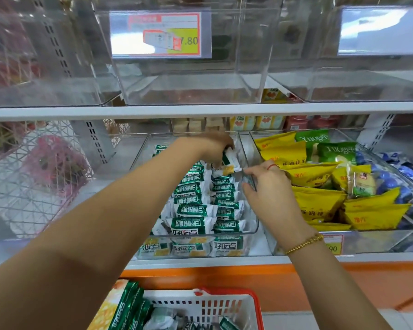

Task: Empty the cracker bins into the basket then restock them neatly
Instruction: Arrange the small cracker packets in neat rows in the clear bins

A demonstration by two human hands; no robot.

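Observation:
A clear plastic bin (254,231) on the lower shelf holds two neat rows of green-and-white cracker packets (193,203). My left hand (215,148) reaches to the back of the bin and grips a cracker packet (230,158) there. My right hand (270,186) rests on the bin's right wall, thumb and fingers pinching its rim. Below, a white basket with a red rim (229,303) holds more green cracker packets (126,308).
To the right, a second clear bin (379,241) is filled with yellow and green snack bags, blue ones beyond. Empty clear bins (191,91) stand on the upper shelf with a price tag (160,34). A wire rack (34,177) is at left.

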